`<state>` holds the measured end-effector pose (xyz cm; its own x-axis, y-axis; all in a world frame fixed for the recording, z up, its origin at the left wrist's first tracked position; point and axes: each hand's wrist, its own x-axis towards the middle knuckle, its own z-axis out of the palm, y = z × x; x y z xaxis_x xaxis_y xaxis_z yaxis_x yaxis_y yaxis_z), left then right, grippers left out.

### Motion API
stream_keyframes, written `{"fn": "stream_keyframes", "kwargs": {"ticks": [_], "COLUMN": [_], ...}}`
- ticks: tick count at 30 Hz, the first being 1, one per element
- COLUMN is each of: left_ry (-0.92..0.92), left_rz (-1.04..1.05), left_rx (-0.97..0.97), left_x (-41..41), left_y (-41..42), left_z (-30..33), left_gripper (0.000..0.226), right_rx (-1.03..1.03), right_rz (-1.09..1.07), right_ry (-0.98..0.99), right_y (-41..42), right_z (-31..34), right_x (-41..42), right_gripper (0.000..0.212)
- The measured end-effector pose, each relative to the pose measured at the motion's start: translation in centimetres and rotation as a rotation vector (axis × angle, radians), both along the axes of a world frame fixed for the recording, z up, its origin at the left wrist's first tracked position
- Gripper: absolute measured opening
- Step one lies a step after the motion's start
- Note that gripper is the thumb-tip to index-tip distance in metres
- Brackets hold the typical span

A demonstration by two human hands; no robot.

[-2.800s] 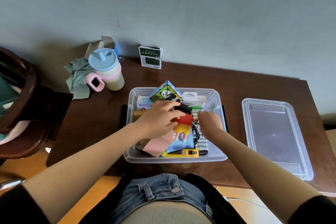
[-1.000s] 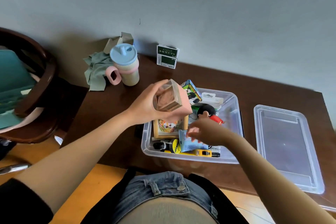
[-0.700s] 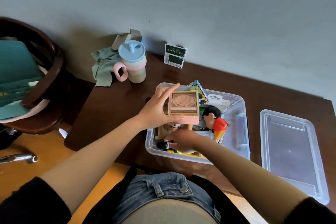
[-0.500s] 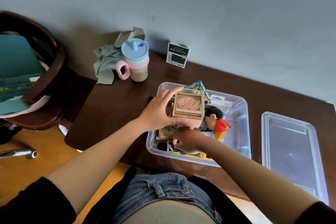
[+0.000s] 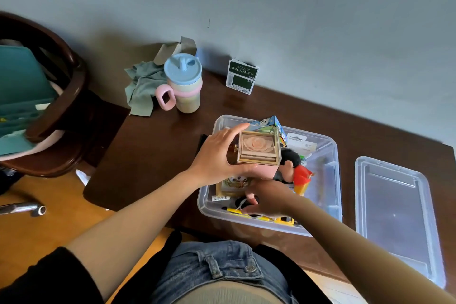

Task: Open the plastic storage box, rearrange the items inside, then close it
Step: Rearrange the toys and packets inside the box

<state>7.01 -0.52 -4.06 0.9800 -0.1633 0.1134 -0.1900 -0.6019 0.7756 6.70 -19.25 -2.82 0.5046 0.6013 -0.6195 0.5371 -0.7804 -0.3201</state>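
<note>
The clear plastic storage box (image 5: 330, 180) stands open on the dark wooden table, full of small items. Its clear lid (image 5: 397, 215) lies flat to the right. My left hand (image 5: 217, 155) holds a small clear-topped box with a peach rose (image 5: 257, 147) above the storage box's left part. My right hand (image 5: 269, 198) is down in the front of the storage box, fingers curled among the items; what it grips is hidden. A black-haired doll in red (image 5: 296, 170) lies in the middle. A panda-printed cube (image 5: 276, 124) leans at the back.
A pastel cup with a blue lid and pink handle (image 5: 182, 86) stands at the table's back left beside a green cloth (image 5: 143, 86). A small green-and-white carton (image 5: 241, 79) leans on the wall. A dark wooden chair (image 5: 49, 111) stands to the left.
My left hand has lifted the rose box out of the storage box and turned its top toward me. My right hand moved from the middle to the front left of the storage box.
</note>
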Motion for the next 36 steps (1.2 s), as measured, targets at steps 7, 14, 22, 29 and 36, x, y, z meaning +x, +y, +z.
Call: {"fn": "stream_keyframes", "kwargs": {"ticks": [7, 14, 22, 29, 36], "left_ry": [0.089, 0.107, 0.162, 0.252, 0.292], "left_rz": [0.064, 0.064, 0.061, 0.015, 0.01], "left_rx": [-0.07, -0.039, -0.019, -0.046, -0.061], "left_x": [0.4, 0.7, 1.0, 1.3, 1.4], "left_y": [0.0, 0.0, 0.1, 0.2, 0.2], "left_z": [0.5, 0.5, 0.8, 1.9, 2.2], "left_gripper": [0.105, 0.098, 0.087, 0.087, 0.09], "right_rx": [-0.051, -0.102, -0.03, -0.213, -0.062], "right_rz": [-0.173, -0.157, 0.082, 0.503, 0.53], "right_ry": [0.145, -0.035, 0.085, -0.207, -0.217], "right_y": [-3.2, -2.7, 3.2, 7.9, 8.1], "right_z": [2.4, 3.6, -0.8, -3.5, -4.0], "right_x": [1.5, 0.9, -0.8, -0.3, -0.5], "right_gripper": [0.029, 0.028, 0.035, 0.034, 0.021]}}
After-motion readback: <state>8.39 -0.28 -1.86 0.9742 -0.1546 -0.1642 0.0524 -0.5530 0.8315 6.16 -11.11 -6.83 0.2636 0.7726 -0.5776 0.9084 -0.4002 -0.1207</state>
